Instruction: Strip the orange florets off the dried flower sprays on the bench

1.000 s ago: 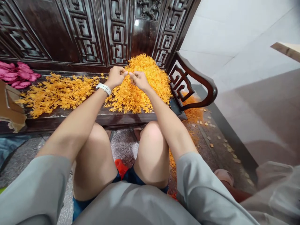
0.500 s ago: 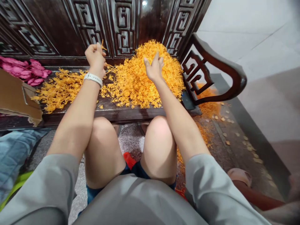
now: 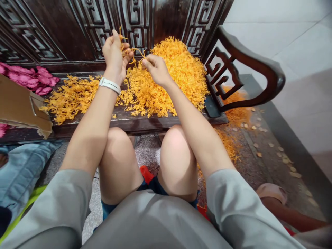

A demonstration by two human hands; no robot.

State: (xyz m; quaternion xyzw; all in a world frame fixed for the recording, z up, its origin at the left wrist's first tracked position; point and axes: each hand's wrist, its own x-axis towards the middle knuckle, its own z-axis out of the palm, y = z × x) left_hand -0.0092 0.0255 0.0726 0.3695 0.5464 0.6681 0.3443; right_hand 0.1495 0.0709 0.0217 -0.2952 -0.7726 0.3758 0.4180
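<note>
My left hand [image 3: 115, 52], with a white band at its wrist, is closed around a thin orange plastic stem [image 3: 135, 51] whose branched tip sticks up past the fingers. The fingers of my right hand [image 3: 156, 67] pinch an orange piece at the right end of that stem. Below and behind my right hand rises a large heap of small orange plastic flowers [image 3: 176, 79]. To the left of my left wrist lies a flatter pile of branched orange flower stems [image 3: 75, 97]. Both piles rest on a dark wooden bench [image 3: 124, 121].
Pink artificial flowers [image 3: 43, 79] and a cardboard box [image 3: 23, 107] stand at the left. The bench's carved armrest [image 3: 251, 72] curves out at the right, with a dark phone-like slab [image 3: 212, 106] beside it. Orange stems [image 3: 236, 114] litter the floor. Another person's jeans [image 3: 23, 169] show at lower left.
My right hand has come away from the heap and moved left to the stem, its fingers now pinched. My left hand has risen slightly and turned. The view has shifted a little.
</note>
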